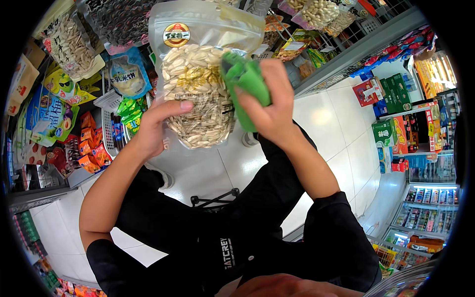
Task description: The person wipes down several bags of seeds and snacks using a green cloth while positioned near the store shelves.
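A large clear resealable bag of pale seeds in their shells (200,133) is held up in front of me and bears printed writing. My left hand (157,124) grips its lower left side, with the thumb lying across the front. Bunched in my right hand (272,100) is a green cloth (246,80), pressed at the right part of the bag's front. The folds of the cloth hide that edge of the bag, and some of my right fingers are out of sight behind it.
Shelves at the left hold a bag of seeds (68,44), a blue snack bag (128,74), small orange packets (89,143) and a white plastic basket (109,122). A metal shelf edge (334,55) runs along the upper right. Boxed goods (397,92) stand across the tiled floor (334,118).
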The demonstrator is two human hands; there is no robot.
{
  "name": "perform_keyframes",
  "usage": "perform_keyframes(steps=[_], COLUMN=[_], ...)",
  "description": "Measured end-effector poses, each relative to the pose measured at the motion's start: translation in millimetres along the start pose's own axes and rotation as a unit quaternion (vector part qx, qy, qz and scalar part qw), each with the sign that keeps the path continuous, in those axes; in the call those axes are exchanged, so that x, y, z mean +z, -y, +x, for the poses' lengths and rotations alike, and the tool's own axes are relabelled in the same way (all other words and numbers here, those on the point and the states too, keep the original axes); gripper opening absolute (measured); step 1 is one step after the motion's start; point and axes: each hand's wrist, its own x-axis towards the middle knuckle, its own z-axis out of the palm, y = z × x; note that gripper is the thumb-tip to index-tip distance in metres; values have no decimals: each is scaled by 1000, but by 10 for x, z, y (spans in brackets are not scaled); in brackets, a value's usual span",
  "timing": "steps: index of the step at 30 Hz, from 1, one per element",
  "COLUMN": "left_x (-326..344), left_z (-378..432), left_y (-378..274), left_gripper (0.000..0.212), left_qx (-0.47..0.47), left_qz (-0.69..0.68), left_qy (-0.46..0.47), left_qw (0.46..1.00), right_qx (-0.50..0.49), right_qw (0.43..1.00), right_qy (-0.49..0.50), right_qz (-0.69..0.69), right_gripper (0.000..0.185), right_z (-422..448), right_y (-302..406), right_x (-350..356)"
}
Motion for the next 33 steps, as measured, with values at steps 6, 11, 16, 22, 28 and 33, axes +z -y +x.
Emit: perform_keyframes(steps=[6,11,16,22,28,33], left_x=[55,-25,67,29,10,75], left_z=[8,28,-10,10,37,63], left_y=[22,33,-22,-50,25,87], left_gripper=[66,66,68,65,59,61], left_qx=[-9,-10,-1,36,25,11], left_qz=[9,22,66,151,204,262], left_qy=[19,16,22,30,48,58], left_qw=[1000,1000,998,987,977,963], right_qx=[83,17,159,85,33,55], right_qw=[993,998,975,991,998,995], right_qy=[-82,-46,-158,-95,-40,-79], right_qz=[18,-41,7,-37,-18,-40], right_gripper=[29,31,26,24,29,29], right_z=[69,52,150,131,78,122], right_y=[-136,-191,-264,-238,-125,-123], right_x=[-12,-57,-193,-165,-74,-87])
